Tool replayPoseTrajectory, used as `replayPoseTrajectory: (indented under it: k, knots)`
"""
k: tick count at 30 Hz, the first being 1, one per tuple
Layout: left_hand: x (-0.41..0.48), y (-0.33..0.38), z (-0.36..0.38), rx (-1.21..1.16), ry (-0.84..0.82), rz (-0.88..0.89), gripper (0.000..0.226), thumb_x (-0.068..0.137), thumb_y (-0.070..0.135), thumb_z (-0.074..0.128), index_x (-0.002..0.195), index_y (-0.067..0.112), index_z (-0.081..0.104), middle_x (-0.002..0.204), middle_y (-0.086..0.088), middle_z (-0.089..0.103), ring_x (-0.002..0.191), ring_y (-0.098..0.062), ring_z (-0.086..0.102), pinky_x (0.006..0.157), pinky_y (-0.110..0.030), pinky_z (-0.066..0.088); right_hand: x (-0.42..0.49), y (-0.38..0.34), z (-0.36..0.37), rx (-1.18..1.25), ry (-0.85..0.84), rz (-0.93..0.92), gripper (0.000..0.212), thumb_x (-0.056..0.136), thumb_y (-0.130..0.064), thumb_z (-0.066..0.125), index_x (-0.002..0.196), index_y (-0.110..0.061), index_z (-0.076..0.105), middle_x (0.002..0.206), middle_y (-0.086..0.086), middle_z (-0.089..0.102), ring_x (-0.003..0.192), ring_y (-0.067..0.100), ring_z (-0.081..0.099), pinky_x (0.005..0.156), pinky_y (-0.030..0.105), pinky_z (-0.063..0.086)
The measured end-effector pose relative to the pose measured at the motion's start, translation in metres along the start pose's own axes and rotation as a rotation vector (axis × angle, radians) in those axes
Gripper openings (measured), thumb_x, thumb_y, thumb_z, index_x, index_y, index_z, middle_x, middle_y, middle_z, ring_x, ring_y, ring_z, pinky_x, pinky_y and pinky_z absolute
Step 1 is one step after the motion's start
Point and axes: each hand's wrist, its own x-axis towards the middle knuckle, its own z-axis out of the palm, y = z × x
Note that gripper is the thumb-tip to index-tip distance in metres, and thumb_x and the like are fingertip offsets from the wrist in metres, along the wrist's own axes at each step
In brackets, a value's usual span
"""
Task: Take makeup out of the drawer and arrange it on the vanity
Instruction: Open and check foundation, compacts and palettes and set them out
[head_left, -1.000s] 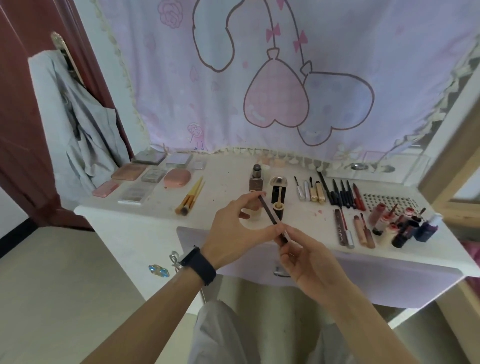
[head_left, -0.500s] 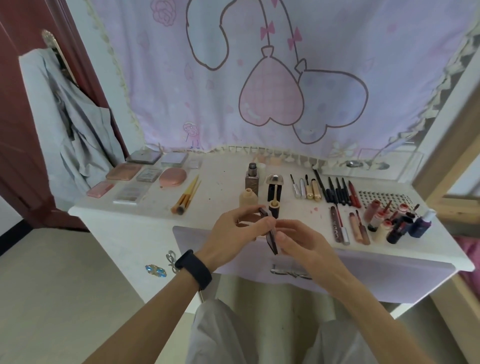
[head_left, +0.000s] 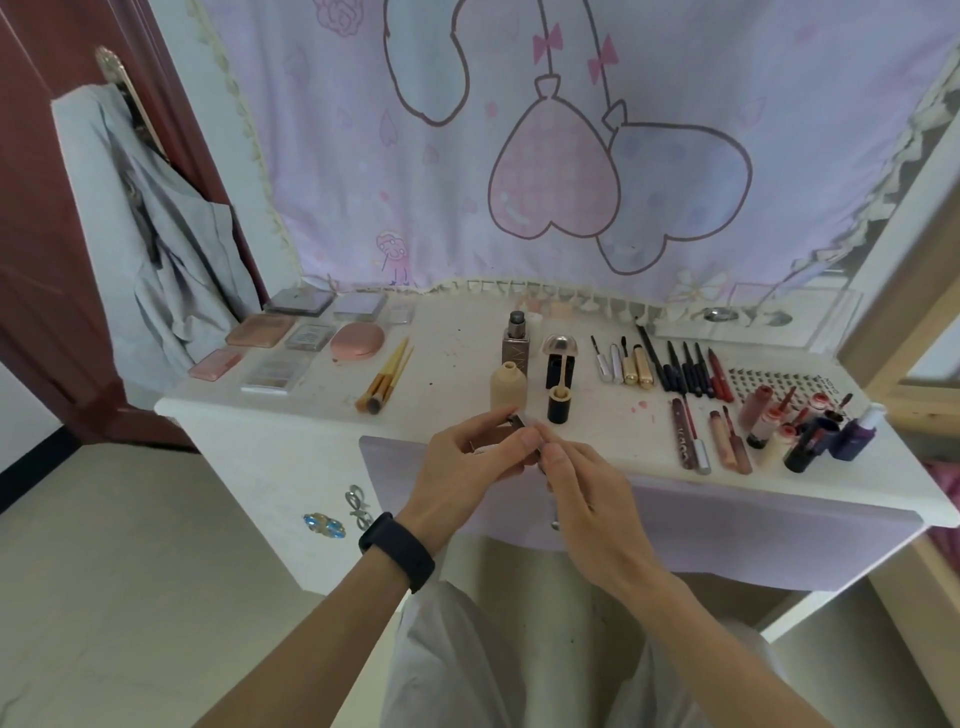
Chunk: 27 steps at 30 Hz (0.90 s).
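Where the dark red door (head_left: 41, 270) fills the left edge of view, a grey garment (head_left: 156, 249) hangs against it, beside the white vanity (head_left: 457, 358). Backdrop: lilac curtain (head_left: 519, 104) with heart-balloon print, hem touching the vanity's rear edge. Vanity, left rear corner: flat palettes (head_left: 260, 331) in loose rows, pink compact (head_left: 358, 340) just beside them, then brushes (head_left: 387, 374) lying slantwise. Centre: beige bottle (head_left: 508, 389), foundation bottle (head_left: 516, 340) behind it, black tube (head_left: 559, 410) upright. Right half: row of pencils (head_left: 685, 369) laid parallel, lip glosses (head_left: 769, 426) clustered near the right front corner, purple bottle (head_left: 857, 434) outermost. Over the front edge, centre: left hand (head_left: 467, 462), black wristband (head_left: 397, 551), and right hand (head_left: 587, 499), fingertips meeting. Both pinch a slim dark makeup stick (head_left: 519, 420) between thumb and fingers, above the lilac drawer front (head_left: 727, 525). Stick mostly covered by fingers; only its upper end shows, type not readable. Drawer handle largely hidden behind the right hand; cannot tell whether the drawer stands ajar. Labels too small to read. Forearms and lap cut off at the bottom edge.
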Motion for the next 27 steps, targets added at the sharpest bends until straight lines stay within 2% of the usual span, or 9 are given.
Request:
replayPoseTrajectory:
  k: [4,6,8,10,13,16,19,22,27]
  knots:
    - [-0.002,-0.005,-0.005,-0.057,-0.001,-0.027,0.059,0.076,0.037,0.075,0.127,0.010,0.066,0.111,-0.010,0.074,0.104,-0.024,0.071,0.095,-0.041,0.056,0.000,-0.003,0.007,-0.016,-0.007,0.007,0.044,0.098,-0.056,0.032,0.138,-0.048,0.047,0.126,-0.013,0.061,0.114,-0.001,0.058,0.099,0.023,0.048]
    - [-0.004,-0.006,-0.006,-0.080,-0.002,-0.037,0.052,0.080,0.035,0.073,0.125,0.011,0.066,0.112,-0.009,0.074,0.105,-0.024,0.070,0.095,-0.038,0.056,0.000,-0.006,0.008,-0.006,0.007,0.031,0.048,0.098,-0.057,0.032,0.133,-0.039,0.059,0.117,-0.006,0.067,0.103,0.001,0.062,0.087,0.022,0.052]
    - [-0.007,-0.008,-0.007,-0.116,0.015,-0.032,0.033,0.090,0.026,0.066,0.121,0.013,0.068,0.110,-0.008,0.074,0.105,-0.023,0.070,0.091,-0.033,0.057,0.000,-0.010,0.006,0.036,0.057,0.088,0.057,0.098,-0.057,0.030,0.121,-0.024,0.070,0.098,0.006,0.072,0.084,0.012,0.063,0.070,0.032,0.055]
    - [-0.010,-0.008,-0.007,-0.163,0.045,-0.020,0.025,0.094,0.020,0.062,0.116,0.013,0.070,0.108,-0.008,0.075,0.104,-0.023,0.071,0.086,-0.029,0.058,0.000,-0.013,0.003,-0.012,0.104,0.065,0.055,0.098,-0.058,0.028,0.121,-0.027,0.068,0.086,-0.002,0.071,0.078,0.014,0.063,0.067,0.035,0.055]
    - [-0.011,-0.004,-0.009,-0.217,0.028,-0.037,0.038,0.085,0.030,0.066,0.117,0.010,0.070,0.107,-0.011,0.075,0.101,-0.025,0.072,0.082,-0.027,0.058,0.001,-0.011,0.004,-0.078,0.074,0.046,0.042,0.101,-0.059,0.030,0.112,-0.039,0.065,0.069,-0.014,0.063,0.065,0.008,0.058,0.065,0.041,0.054]
    - [-0.010,-0.005,-0.013,-0.268,0.014,-0.074,0.041,0.086,0.031,0.065,0.118,0.007,0.070,0.110,-0.014,0.074,0.103,-0.030,0.071,0.086,-0.031,0.058,0.002,-0.011,0.005,-0.017,0.052,0.096,0.041,0.098,-0.063,0.031,0.110,-0.047,0.067,0.076,0.010,0.065,0.064,0.023,0.056,0.067,0.051,0.055]
    - [-0.009,-0.006,-0.023,-0.363,0.022,-0.133,0.042,0.085,0.029,0.064,0.118,0.004,0.069,0.115,-0.019,0.071,0.106,-0.034,0.069,0.084,-0.032,0.059,0.005,-0.013,0.004,0.111,0.046,0.193,0.050,0.093,-0.068,0.034,0.124,-0.045,0.065,0.086,0.000,0.072,0.073,0.014,0.062,0.079,0.047,0.057]
    - [-0.010,-0.009,-0.037,-0.456,0.025,-0.185,0.042,0.083,0.026,0.065,0.122,0.010,0.067,0.120,-0.016,0.070,0.109,-0.035,0.068,0.086,-0.034,0.060,0.008,-0.011,0.002,0.270,0.045,0.335,0.049,0.096,-0.065,0.035,0.122,-0.040,0.068,0.095,0.004,0.077,0.086,0.025,0.072,0.087,0.041,0.056]
    - [-0.016,-0.015,-0.058,-0.423,-0.017,-0.223,0.041,0.084,0.023,0.064,0.124,0.021,0.067,0.122,-0.012,0.069,0.107,-0.037,0.068,0.079,-0.034,0.061,0.005,-0.006,0.008,0.595,0.027,0.531,0.042,0.103,-0.052,0.039,0.114,-0.026,0.071,0.104,0.010,0.077,0.092,0.028,0.069,0.078,0.033,0.054]
